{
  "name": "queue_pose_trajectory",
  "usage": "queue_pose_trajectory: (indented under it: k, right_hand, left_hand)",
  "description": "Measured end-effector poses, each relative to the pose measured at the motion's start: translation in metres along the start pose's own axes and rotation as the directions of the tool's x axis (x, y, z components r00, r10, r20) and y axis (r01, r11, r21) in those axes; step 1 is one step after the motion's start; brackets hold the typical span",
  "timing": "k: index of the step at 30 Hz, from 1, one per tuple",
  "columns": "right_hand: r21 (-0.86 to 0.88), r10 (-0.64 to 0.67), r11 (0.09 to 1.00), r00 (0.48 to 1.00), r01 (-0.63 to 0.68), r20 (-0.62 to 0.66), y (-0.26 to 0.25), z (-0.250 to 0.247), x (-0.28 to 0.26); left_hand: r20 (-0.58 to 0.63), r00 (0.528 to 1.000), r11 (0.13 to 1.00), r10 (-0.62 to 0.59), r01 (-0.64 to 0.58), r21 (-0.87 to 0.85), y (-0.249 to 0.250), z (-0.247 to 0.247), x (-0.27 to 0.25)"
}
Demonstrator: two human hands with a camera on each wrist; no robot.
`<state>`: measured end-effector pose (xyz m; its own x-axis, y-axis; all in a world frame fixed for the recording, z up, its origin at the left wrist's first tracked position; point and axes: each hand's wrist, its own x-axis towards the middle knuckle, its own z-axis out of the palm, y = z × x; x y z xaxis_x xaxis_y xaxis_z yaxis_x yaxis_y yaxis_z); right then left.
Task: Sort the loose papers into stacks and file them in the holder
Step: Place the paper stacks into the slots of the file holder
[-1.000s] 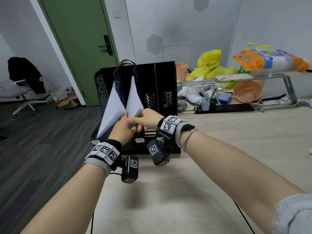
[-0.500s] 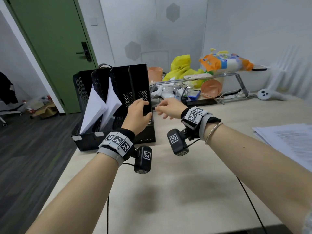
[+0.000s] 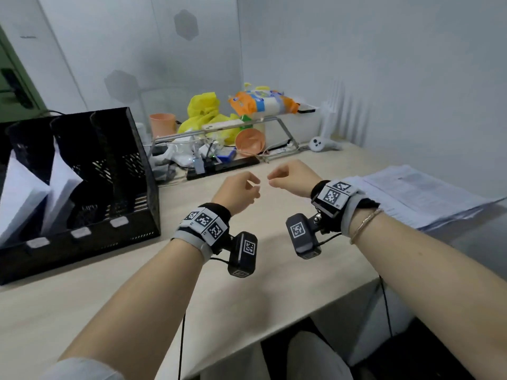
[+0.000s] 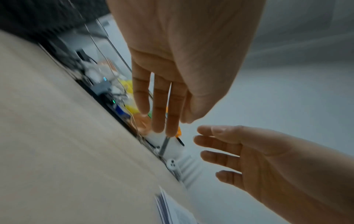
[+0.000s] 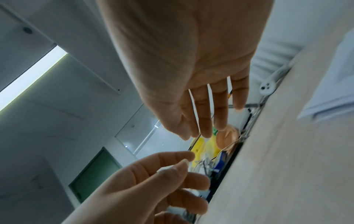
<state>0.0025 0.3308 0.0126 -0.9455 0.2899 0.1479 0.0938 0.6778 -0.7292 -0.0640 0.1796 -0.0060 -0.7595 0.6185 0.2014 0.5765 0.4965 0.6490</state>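
The black file holder [image 3: 131,171] stands at the table's left. White paper stacks [image 3: 22,196] [image 3: 61,187] lean in its two left slots; the right slot looks empty. A pile of loose printed papers [image 3: 411,193] lies flat at the right and also shows in the wrist views [image 4: 172,209] [image 5: 329,91]. My left hand [image 3: 247,187] and right hand [image 3: 277,178] hover side by side above the middle of the table, between holder and pile. Each is empty. The wrist views show relaxed, nearly straight fingers on the left hand [image 4: 159,106] and the right hand [image 5: 206,113].
Clutter lines the back wall: an orange cup [image 3: 162,124], a yellow bag [image 3: 203,111], an orange snack pack [image 3: 260,102] on a metal stand, an orange bowl [image 3: 250,142] and a white controller [image 3: 318,144]. The table's near edge runs below my forearms.
Both hands let go of the papers in the holder and moved right to the middle of the table. The view swung right, bringing the loose pile into sight.
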Motion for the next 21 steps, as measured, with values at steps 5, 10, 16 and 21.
queue_pose_trajectory:
  k: [5,10,16,21]
  right_hand:
    - [-0.091,0.091,0.991,0.994,-0.096,-0.057,0.054,-0.051,-0.037]
    - [-0.199,0.167,0.966,0.986,-0.167,-0.016,0.091,-0.089,-0.073]
    - [-0.376,0.337,0.887,0.933,-0.269,0.128,0.115,-0.121,-0.123]
    - [-0.59,0.447,0.759,0.879,-0.275,0.165,0.144,-0.124,-0.14]
  left_hand:
    - [0.202,0.979,1.0,0.008,-0.004,-0.018,0.036,0.056,0.014]
    - [0.369,0.929,1.0,0.005,-0.011,0.014,0.058,0.101,0.02]
    - [0.508,0.857,0.962,0.088,-0.207,0.181,0.088,0.15,0.023]
    - [0.616,0.787,0.939,0.027,-0.232,0.255,0.097,0.176,0.02]
